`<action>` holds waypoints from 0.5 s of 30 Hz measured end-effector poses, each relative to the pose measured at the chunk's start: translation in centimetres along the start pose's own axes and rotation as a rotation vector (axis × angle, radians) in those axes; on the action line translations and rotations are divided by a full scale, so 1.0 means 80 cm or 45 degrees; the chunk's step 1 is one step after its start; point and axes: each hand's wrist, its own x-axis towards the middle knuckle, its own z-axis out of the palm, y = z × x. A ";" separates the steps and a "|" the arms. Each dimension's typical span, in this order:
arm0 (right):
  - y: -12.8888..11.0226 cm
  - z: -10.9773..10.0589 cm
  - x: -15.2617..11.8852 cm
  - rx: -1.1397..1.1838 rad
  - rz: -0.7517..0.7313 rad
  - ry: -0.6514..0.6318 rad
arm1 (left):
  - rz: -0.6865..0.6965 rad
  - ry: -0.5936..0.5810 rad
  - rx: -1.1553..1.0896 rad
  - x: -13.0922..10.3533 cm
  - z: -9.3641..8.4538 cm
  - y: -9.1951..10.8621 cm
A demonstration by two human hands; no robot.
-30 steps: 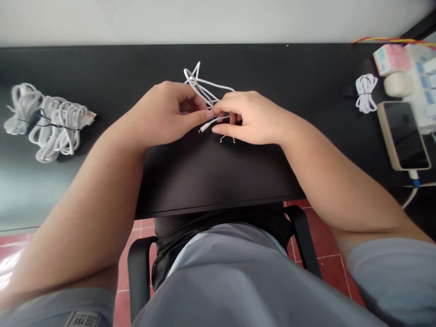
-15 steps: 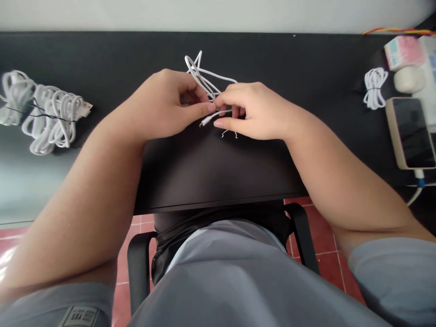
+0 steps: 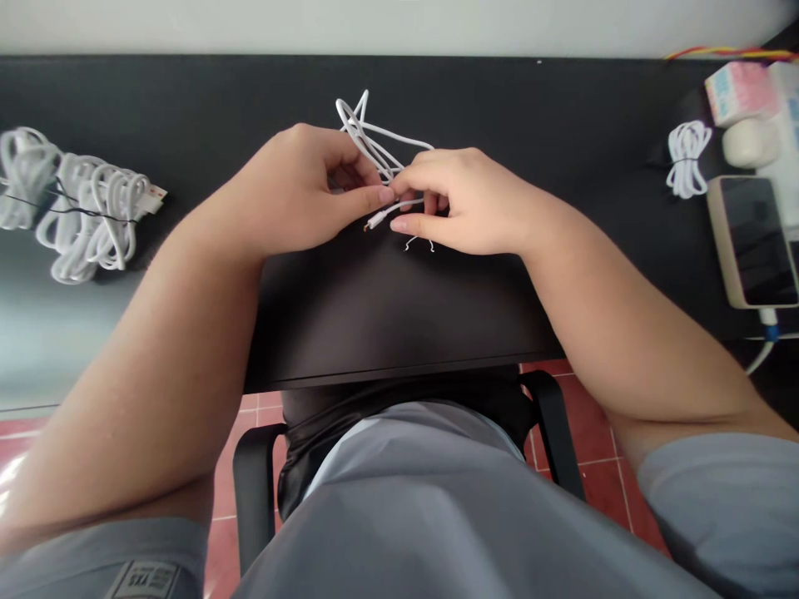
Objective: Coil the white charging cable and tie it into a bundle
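A white cable (image 3: 374,151) lies in loose loops on the black table, its far loops reaching past my fingers. My left hand (image 3: 318,190) is closed on the cable, with thumb and fingers meeting at its near end. Against those fingertips, my right hand (image 3: 459,200) has its index finger on the cable, and its thumb is held a little lower. Below the fingertips, the cable's white plug (image 3: 376,220) points down to the left. A thin white twist tie (image 3: 419,241) shows just under my right thumb.
Bundled white cables (image 3: 93,208) with black ties lie at the left. At the right are a small coiled cable (image 3: 687,160), a pink and white box (image 3: 741,93), a white rounded object (image 3: 751,143) and a phone (image 3: 755,241) with a cord plugged in. The table's front edge (image 3: 399,374) is near my body.
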 end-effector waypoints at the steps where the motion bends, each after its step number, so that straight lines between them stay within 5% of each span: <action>1: 0.000 0.000 0.000 0.000 0.004 0.000 | 0.000 0.002 -0.002 0.000 0.000 0.000; 15: 0.000 0.000 0.000 0.005 0.015 0.002 | -0.017 0.012 0.029 0.000 -0.001 0.003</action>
